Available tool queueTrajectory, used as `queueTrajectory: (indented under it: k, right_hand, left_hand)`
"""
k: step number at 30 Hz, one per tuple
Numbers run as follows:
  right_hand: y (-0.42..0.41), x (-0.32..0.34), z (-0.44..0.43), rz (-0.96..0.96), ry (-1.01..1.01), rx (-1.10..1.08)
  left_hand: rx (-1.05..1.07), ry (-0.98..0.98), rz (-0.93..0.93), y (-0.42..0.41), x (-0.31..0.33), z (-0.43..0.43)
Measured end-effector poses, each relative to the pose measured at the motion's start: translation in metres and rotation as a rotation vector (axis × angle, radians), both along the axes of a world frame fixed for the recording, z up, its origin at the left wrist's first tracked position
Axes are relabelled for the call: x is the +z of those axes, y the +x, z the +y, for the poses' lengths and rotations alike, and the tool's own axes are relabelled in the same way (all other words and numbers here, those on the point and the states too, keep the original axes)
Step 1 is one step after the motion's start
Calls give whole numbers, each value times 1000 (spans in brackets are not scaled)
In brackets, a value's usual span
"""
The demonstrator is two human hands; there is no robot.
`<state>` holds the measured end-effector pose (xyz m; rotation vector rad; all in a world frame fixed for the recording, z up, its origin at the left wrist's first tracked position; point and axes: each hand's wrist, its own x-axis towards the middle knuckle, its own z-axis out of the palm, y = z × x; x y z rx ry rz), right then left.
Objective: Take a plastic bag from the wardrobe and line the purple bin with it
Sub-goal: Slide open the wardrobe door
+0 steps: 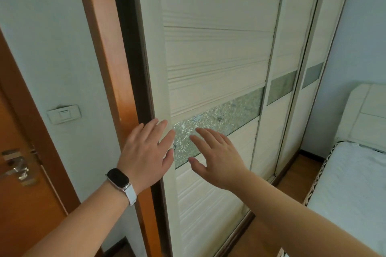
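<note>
A cream wardrobe with ribbed sliding doors fills the middle of the view; its nearest door [217,52] has a band of patterned glass [221,119] across it. My left hand [146,152], with a watch on the wrist, lies flat with straight fingers at the door's left edge, beside a dark gap along the frame. My right hand [215,156] is spread open at the glass band and the panel below it. Neither hand holds anything. No plastic bag and no purple bin are in view.
An orange-brown wooden frame [108,52] stands left of the wardrobe, with a wall switch [63,113] and a room door with a metal handle [17,165] further left. A bed with a white mattress [351,190] and headboard stands at the right, wooden floor between.
</note>
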<state>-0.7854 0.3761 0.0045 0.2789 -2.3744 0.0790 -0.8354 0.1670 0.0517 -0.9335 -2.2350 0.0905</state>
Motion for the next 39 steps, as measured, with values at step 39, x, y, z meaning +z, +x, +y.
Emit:
queueTrajectory:
  k: [39]
  right_hand:
    - [-244, -31, 55, 635, -164, 125]
  left_hand:
    - [54, 82, 212, -109, -24, 76]
